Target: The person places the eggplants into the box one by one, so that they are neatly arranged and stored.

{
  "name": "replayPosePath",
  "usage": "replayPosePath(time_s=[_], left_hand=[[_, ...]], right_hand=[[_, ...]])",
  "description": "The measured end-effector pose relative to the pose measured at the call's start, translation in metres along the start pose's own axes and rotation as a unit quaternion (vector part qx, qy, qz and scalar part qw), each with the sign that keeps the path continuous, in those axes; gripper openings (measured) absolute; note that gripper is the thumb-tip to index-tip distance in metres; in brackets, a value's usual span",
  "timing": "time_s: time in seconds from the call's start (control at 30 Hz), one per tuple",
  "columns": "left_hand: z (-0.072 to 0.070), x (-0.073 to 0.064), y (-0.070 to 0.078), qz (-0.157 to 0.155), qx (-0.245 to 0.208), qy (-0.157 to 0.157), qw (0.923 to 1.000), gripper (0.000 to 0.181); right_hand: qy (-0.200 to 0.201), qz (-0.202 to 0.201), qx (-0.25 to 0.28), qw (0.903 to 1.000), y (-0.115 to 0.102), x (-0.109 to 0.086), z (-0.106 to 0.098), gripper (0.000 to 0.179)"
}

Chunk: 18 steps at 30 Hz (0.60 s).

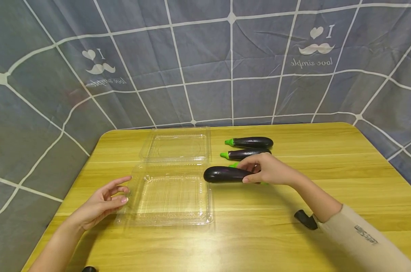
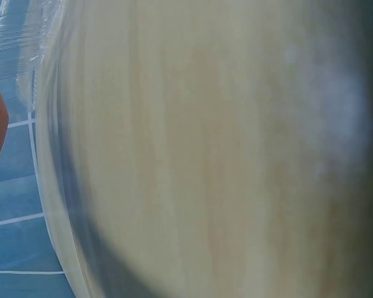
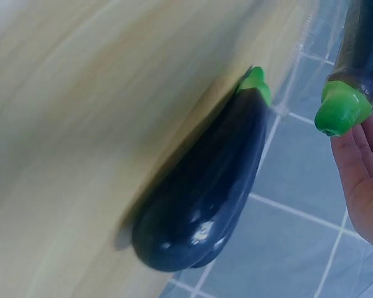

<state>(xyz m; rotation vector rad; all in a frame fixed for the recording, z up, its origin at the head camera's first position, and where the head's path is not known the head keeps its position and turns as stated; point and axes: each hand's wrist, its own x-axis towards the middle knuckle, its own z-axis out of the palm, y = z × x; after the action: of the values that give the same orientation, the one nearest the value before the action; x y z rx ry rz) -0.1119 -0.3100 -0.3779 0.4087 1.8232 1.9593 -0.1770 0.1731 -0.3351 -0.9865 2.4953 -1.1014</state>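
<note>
In the head view my right hand (image 1: 268, 170) grips a dark purple eggplant (image 1: 224, 174) near its green stem end. The eggplant's rounded end points left, over the right rim of a clear plastic clamshell box (image 1: 171, 219). In the right wrist view the held eggplant (image 3: 359, 53) is cut off by the frame edge. Two eggplants (image 1: 254, 142) (image 1: 243, 154) lie behind that hand; another green stem (image 1: 233, 165) shows, its body hidden. My left hand (image 1: 101, 202) is at the box's left edge, thumb and fingers apart; whether it touches the rim I cannot tell.
The box's lid (image 1: 178, 145) lies folded back toward the rear edge of the wooden table (image 1: 253, 234). A grey checked curtain (image 1: 209, 68) hangs behind and beside the table. A black wrist-worn piece (image 1: 305, 220) juts out by the right sleeve (image 1: 358, 238).
</note>
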Motion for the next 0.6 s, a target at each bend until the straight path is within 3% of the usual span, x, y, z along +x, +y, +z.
replayPosePath(time_s=[0.6], left_hand=[[0.001, 0.000, 0.001, -0.001, 0.003, 0.003, 1.0000, 0.056]], right_hand=[[-0.020, -0.020, 0.001, 0.9996, -0.026, 0.033, 0.012, 0.034]])
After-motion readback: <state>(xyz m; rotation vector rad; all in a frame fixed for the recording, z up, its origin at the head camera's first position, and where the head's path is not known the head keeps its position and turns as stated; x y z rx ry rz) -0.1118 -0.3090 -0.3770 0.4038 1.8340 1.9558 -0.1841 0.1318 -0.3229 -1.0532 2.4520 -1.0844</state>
